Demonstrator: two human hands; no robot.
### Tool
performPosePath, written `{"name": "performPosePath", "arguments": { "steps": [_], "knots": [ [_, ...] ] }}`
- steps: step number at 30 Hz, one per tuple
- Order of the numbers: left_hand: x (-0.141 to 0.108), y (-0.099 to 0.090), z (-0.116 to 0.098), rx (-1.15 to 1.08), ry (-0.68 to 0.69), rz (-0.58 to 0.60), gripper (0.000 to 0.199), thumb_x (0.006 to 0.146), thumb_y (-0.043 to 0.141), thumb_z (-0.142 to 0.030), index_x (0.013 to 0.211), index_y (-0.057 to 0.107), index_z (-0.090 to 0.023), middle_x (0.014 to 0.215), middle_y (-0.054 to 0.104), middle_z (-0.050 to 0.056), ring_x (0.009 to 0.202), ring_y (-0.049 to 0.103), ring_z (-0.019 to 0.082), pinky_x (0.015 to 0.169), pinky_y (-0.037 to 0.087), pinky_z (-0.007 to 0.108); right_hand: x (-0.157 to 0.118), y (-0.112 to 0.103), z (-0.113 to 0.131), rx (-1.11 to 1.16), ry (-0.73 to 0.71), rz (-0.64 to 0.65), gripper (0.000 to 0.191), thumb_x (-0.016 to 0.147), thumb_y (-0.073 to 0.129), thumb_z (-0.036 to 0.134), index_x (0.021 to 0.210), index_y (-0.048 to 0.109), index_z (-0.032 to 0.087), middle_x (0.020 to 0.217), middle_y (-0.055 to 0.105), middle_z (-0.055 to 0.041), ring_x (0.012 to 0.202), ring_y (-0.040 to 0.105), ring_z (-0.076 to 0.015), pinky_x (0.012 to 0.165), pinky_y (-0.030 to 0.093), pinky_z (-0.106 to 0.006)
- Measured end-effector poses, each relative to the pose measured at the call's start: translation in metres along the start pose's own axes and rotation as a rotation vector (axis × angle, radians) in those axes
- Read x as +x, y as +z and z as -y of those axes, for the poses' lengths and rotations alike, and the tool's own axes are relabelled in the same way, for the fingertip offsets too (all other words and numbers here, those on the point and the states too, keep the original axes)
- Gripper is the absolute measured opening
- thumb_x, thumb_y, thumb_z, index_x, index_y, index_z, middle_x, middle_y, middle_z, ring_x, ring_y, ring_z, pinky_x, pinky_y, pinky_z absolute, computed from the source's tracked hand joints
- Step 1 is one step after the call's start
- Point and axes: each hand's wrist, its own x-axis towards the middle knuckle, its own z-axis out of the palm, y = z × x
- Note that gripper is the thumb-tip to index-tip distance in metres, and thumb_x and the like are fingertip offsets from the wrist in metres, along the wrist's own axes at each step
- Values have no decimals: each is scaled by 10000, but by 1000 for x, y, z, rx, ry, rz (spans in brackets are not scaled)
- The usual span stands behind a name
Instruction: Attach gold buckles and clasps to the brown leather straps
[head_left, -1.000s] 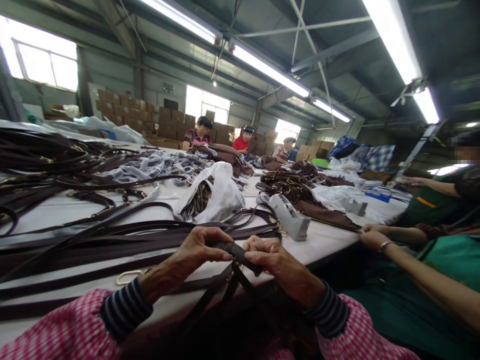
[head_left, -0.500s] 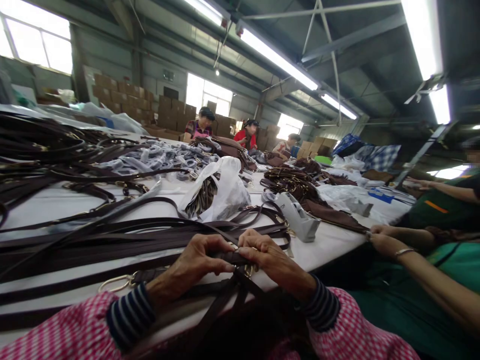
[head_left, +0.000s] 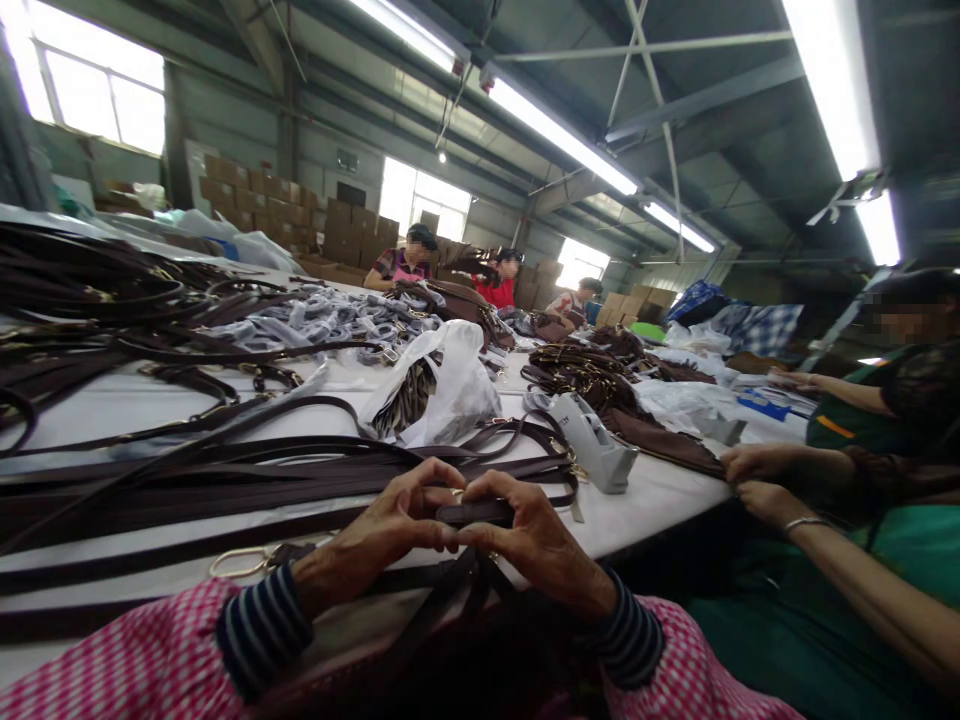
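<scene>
Both hands meet over the table's near edge around a dark brown strap [head_left: 480, 514]. My left hand [head_left: 390, 520] pinches it from the left with thumb and fingers. From the right, my right hand [head_left: 525, 525] curls its fingers round the same strap, its thumb near the left one. Gold-coloured metal shows in small bits between the fingers; its shape is hidden. Strap ends hang below the hands toward my lap. A gold snap hook [head_left: 238, 562] lies beside my left wrist. More long brown straps [head_left: 225, 485] lie flat just beyond.
A white plastic bag [head_left: 457, 385] and a grey tape dispenser [head_left: 592, 440] stand ahead. Plastic-wrapped pieces [head_left: 322, 320] and brown bags [head_left: 585, 375] are heaped farther back. A co-worker's hands [head_left: 765, 485] hold brown material close on my right. Other people sit across the table.
My right hand has shifted slightly left and its fingers are more curled. The strap between the hands shows more plainly. The co-worker's hands on the right have moved closer together.
</scene>
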Motion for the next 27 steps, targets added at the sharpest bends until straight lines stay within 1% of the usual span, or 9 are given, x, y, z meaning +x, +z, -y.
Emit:
{"name": "performPosePath", "arguments": {
  "steps": [4, 6, 9, 13, 16, 18, 22, 25, 27],
  "knots": [
    [-3, -7, -10, 241, 71, -58, 234, 781, 751, -295, 929, 619, -172, 821, 615, -17, 762, 513, 140, 696, 374, 263, -5, -5, 3, -219, -115, -122, 204, 811, 839, 273, 927, 685, 206, 889, 659, -18, 859, 605, -224, 768, 435, -334],
    [-3, -12, -13, 382, 93, -73, 279, 842, 711, -426, 884, 643, -159, 794, 584, -17, 740, 473, 140, 673, 341, 267, -7, -3, 3, -297, -212, -177, 196, 816, 823, 216, 921, 658, 205, 873, 638, -21, 845, 588, -223, 737, 431, -331],
    [-4, -15, -19, 554, 79, -52, 398, 911, 603, -533, 801, 637, -152, 734, 534, -24, 705, 442, 139, 653, 318, 273, -10, 3, 5, -340, -344, -179, 175, 847, 786, 191, 926, 631, 209, 855, 624, -29, 847, 566, -235, 726, 431, -340],
    [-8, -7, -30, 634, 80, -8, 488, 967, 487, -551, 693, 579, -158, 670, 498, -26, 653, 433, 129, 629, 322, 269, -11, 11, 8, -371, -452, -185, 141, 904, 711, 174, 999, 614, 213, 889, 631, -54, 870, 559, -253, 750, 448, -367],
    [-13, -1, -37, 592, 130, 12, 459, 954, 529, -510, 671, 590, -153, 658, 517, -20, 659, 446, 128, 651, 340, 262, -11, 16, 12, -393, -473, -206, 110, 925, 682, 180, 1008, 623, 219, 892, 640, -60, 861, 570, -256, 748, 452, -375],
    [-19, -1, -42, 554, 130, 12, 433, 933, 570, -496, 669, 597, -154, 626, 489, -32, 627, 410, 118, 619, 317, 258, -13, 17, 16, -370, -449, -196, 76, 915, 691, 197, 966, 640, 222, 859, 640, -54, 825, 584, -247, 715, 452, -364],
    [-42, -13, -52, 560, 33, 37, 421, 923, 578, -486, 666, 620, -155, 590, 454, -40, 577, 354, 110, 568, 262, 270, -25, 11, 22, -236, -324, -136, 92, 854, 737, 237, 840, 646, 238, 759, 617, -17, 694, 585, -209, 619, 440, -327],
    [-68, -21, -61, 588, -39, 28, 430, 930, 566, -472, 628, 589, -167, 588, 480, -30, 570, 378, 114, 574, 282, 276, -45, 4, 17, -122, -139, -67, 133, 830, 756, 346, 791, 658, 266, 714, 622, -10, 656, 589, -216, 602, 450, -332],
    [-90, -20, -68, 623, -85, 49, 418, 929, 572, -449, 611, 570, -178, 597, 495, -26, 573, 404, 118, 582, 309, 272, -65, 0, 9, -48, 34, 57, 174, 786, 770, 463, 812, 692, 310, 733, 652, -18, 678, 617, -246, 610, 479, -352]
  ]
}}
